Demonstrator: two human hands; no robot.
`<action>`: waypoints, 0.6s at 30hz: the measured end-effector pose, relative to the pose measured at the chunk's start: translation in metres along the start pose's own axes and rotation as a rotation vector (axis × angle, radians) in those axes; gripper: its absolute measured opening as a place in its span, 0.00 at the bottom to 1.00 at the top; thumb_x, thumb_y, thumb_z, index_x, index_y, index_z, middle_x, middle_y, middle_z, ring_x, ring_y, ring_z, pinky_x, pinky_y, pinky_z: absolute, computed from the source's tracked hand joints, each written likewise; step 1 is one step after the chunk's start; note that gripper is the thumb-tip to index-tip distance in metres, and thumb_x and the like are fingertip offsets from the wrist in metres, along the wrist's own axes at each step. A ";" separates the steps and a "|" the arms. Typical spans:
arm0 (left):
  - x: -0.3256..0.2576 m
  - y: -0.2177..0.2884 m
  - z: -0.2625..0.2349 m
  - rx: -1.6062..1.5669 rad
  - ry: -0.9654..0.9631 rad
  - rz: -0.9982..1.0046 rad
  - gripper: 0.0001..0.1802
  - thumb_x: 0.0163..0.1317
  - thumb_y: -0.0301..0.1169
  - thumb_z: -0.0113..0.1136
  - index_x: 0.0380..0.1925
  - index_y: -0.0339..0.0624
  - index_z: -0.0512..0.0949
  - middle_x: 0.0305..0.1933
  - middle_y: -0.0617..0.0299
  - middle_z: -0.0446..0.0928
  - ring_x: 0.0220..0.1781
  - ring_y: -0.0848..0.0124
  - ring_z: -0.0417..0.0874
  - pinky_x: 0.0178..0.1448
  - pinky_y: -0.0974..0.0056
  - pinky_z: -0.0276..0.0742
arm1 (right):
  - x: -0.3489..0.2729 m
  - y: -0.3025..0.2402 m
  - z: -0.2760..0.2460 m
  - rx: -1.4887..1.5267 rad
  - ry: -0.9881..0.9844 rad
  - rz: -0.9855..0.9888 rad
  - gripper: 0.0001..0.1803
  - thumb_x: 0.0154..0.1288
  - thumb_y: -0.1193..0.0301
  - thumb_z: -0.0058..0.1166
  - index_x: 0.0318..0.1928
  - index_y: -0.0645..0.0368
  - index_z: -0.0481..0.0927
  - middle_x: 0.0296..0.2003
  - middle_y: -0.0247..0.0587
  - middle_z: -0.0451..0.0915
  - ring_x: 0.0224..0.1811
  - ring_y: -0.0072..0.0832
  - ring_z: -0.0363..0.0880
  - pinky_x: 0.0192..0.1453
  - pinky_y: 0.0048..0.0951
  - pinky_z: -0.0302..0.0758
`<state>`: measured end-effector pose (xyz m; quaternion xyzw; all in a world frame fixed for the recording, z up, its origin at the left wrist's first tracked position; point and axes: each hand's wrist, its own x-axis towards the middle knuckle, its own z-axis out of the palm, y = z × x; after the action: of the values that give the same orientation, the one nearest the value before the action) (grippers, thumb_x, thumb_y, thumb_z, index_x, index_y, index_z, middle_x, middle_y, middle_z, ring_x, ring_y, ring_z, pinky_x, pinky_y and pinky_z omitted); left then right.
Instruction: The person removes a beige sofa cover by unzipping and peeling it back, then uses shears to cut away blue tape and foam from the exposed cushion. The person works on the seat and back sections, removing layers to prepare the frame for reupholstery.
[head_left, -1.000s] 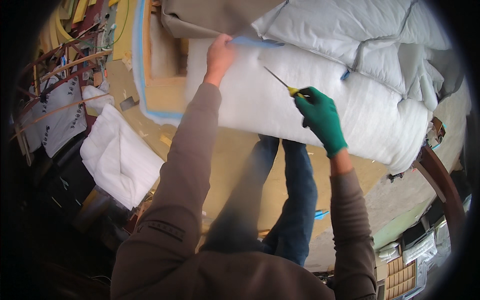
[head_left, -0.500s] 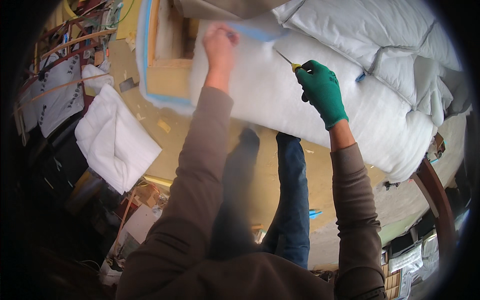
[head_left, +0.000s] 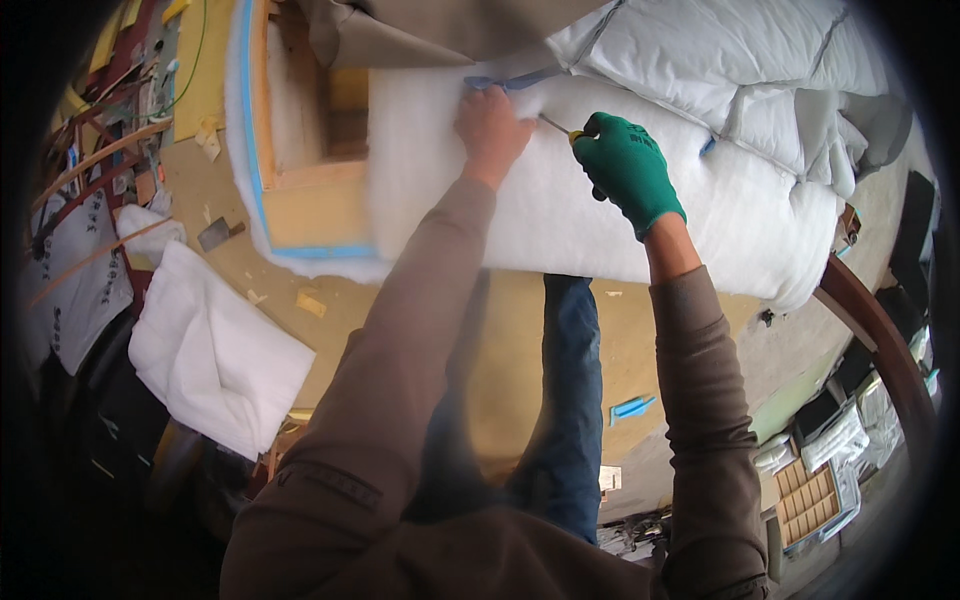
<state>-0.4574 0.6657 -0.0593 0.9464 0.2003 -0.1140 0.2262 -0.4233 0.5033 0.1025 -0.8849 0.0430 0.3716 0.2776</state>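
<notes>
My left hand (head_left: 490, 128) is bare and presses down on thick white batting (head_left: 560, 210) that drapes over a wooden furniture frame (head_left: 300, 190). Its fingers reach a blue strip (head_left: 510, 80) at the batting's top edge. My right hand (head_left: 625, 168), in a green glove, grips a thin tool with a yellow handle (head_left: 575, 135); its metal tip points toward my left hand. White quilted cushions (head_left: 740, 70) lie above and to the right of the batting. A tan fabric panel (head_left: 440, 30) hangs over the frame's top.
A folded piece of white batting (head_left: 215, 355) lies on the floor at the left. Blue foam edging (head_left: 250, 150) lines the frame. A small blue piece (head_left: 632, 408) sits on the floor by my leg. Cluttered tools and racks fill the left edge; a curved wooden rail (head_left: 870, 330) and boxes stand at right.
Both hands have come closer together on the batting's upper edge. The gloved hand with the tool now sits right beside my left hand, and the view has shifted toward the frame.
</notes>
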 end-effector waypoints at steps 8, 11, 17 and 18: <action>0.016 -0.015 -0.003 -0.169 -0.213 -0.029 0.32 0.53 0.47 0.78 0.54 0.44 0.78 0.64 0.47 0.77 0.71 0.43 0.72 0.69 0.36 0.73 | 0.012 -0.020 0.018 -0.112 0.095 0.051 0.13 0.69 0.66 0.45 0.33 0.58 0.82 0.28 0.51 0.85 0.30 0.45 0.87 0.45 0.46 0.81; 0.018 -0.015 -0.004 -0.146 -0.204 -0.033 0.32 0.53 0.48 0.77 0.53 0.44 0.79 0.62 0.46 0.78 0.69 0.44 0.75 0.69 0.38 0.75 | 0.032 -0.030 0.034 -0.169 0.127 -0.003 0.13 0.69 0.65 0.47 0.36 0.57 0.82 0.30 0.51 0.86 0.35 0.46 0.87 0.48 0.47 0.81; 0.021 -0.014 -0.011 -0.178 -0.186 0.002 0.32 0.52 0.52 0.76 0.50 0.43 0.81 0.58 0.45 0.80 0.64 0.46 0.79 0.66 0.42 0.77 | 0.037 -0.015 0.037 -0.059 0.006 -0.005 0.11 0.68 0.66 0.51 0.43 0.57 0.83 0.36 0.50 0.87 0.41 0.45 0.87 0.48 0.45 0.81; 0.019 -0.014 -0.012 -0.178 -0.185 0.001 0.32 0.52 0.53 0.75 0.49 0.43 0.81 0.57 0.45 0.80 0.64 0.46 0.79 0.65 0.43 0.78 | 0.035 -0.012 0.039 -0.095 0.088 -0.140 0.12 0.67 0.66 0.54 0.44 0.59 0.83 0.31 0.47 0.87 0.34 0.41 0.88 0.43 0.41 0.81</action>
<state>-0.4447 0.6885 -0.0600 0.9081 0.1877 -0.1823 0.3270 -0.4192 0.5380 0.0615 -0.9134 -0.0244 0.3138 0.2582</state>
